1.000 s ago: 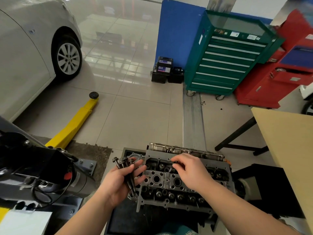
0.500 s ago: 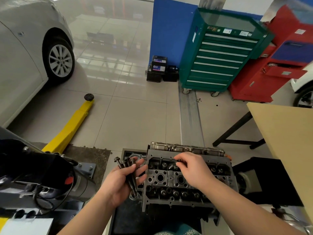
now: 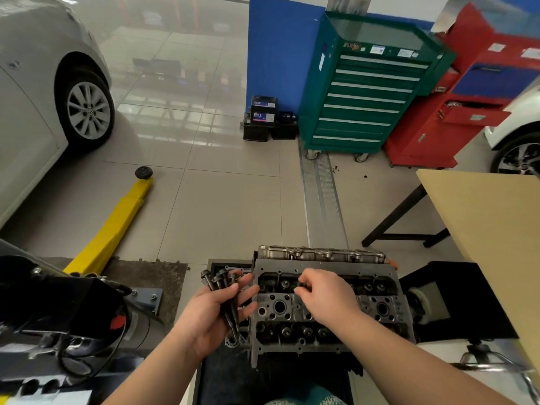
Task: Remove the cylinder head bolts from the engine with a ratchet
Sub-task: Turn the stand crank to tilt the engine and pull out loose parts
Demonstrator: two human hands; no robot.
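The left hand (image 3: 214,312) gripped a bundle of bolts (image 3: 223,290); the right hand (image 3: 324,296) pinched another atop the cylinder head (image 3: 280,325), which probably needed lifting straight out.

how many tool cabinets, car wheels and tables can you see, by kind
green tool cabinet: 1
red tool cabinet: 1
car wheels: 2
table: 1
total: 5
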